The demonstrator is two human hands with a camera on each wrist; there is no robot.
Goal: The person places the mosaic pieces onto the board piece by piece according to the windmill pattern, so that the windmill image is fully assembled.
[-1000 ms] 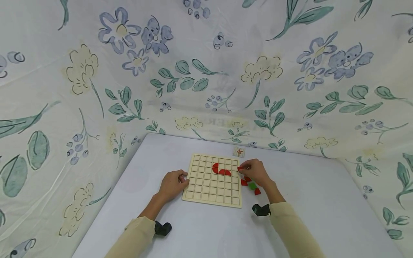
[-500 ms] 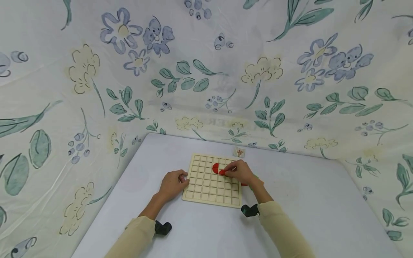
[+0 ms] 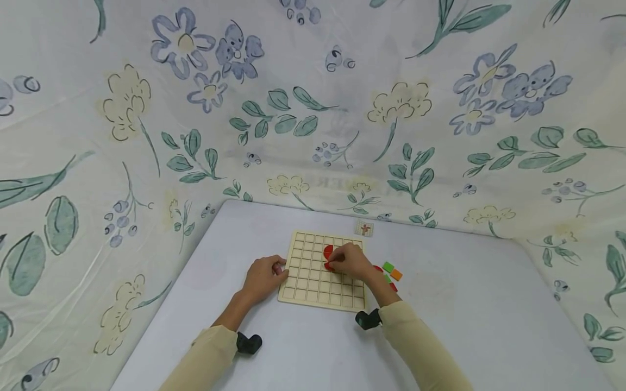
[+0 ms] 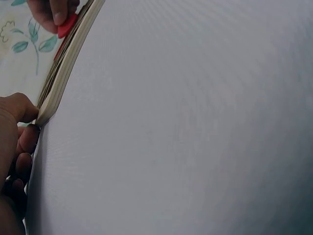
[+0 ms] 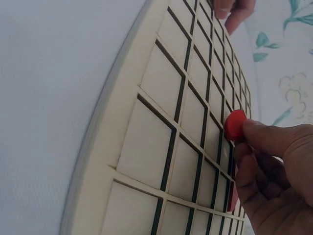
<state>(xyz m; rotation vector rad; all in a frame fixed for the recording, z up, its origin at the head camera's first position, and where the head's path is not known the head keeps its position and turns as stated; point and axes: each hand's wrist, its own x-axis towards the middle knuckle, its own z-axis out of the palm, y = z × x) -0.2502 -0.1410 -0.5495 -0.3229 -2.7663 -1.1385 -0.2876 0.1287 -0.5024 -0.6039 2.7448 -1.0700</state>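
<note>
A pale wooden board [image 3: 303,288] with a grid of square cells lies on the white table. My left hand [image 3: 264,278] holds its left edge, thumb [image 4: 27,108] on the rim and the other fingers curled beside it. Over the board, my right hand [image 3: 348,262] pinches a red round-edged piece [image 5: 235,125] between thumb and fingers, close over a cell. Just beyond it, red quarter-round pieces [image 3: 328,252] sit in neighbouring cells. Another red piece [image 5: 233,197] shows in the board beneath my right fingers in the right wrist view; the hand hides part of the grid.
Right of the board lie loose pieces, among them a green square [image 3: 388,266], an orange square [image 3: 396,275] and a red piece [image 3: 379,268], partly behind my right forearm. A small picture card [image 3: 364,228] lies past the board's far edge. Floral cloth [image 3: 313,108] hangs behind the table.
My right hand has carried the red piece leftward from the board's right edge to the cells near the red pieces. My left hand stays at the left edge.
</note>
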